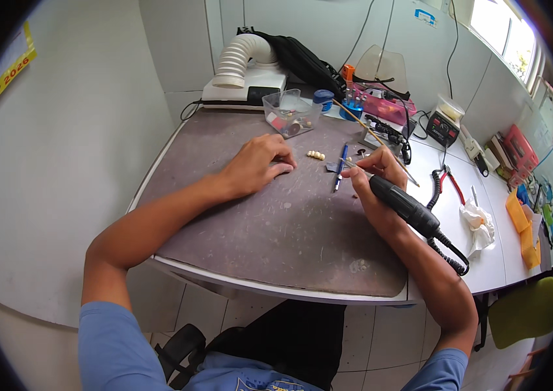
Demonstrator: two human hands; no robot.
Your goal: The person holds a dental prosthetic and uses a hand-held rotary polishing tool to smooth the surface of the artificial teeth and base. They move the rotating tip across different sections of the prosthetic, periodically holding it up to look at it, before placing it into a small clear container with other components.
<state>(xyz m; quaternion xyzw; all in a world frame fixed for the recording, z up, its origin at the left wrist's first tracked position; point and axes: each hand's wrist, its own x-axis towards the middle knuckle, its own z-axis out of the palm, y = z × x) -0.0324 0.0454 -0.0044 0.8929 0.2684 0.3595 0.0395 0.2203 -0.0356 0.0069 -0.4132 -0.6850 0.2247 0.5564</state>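
Right hand (386, 171) pinching black handpiece (407, 207) pen-fashion near tip, presumably for fine control; body slanting back above wrist, likely sharing weight. Left hand (260, 163) resting curled on mat (257, 234), probably steadying arm; whether pinching anything, cannot tell. Cream tooth-shaped piece (316, 156) lying on mat between hands.

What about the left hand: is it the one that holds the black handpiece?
No, the right hand grips the black handpiece, while the left hand is apart from it, over the brown mat.
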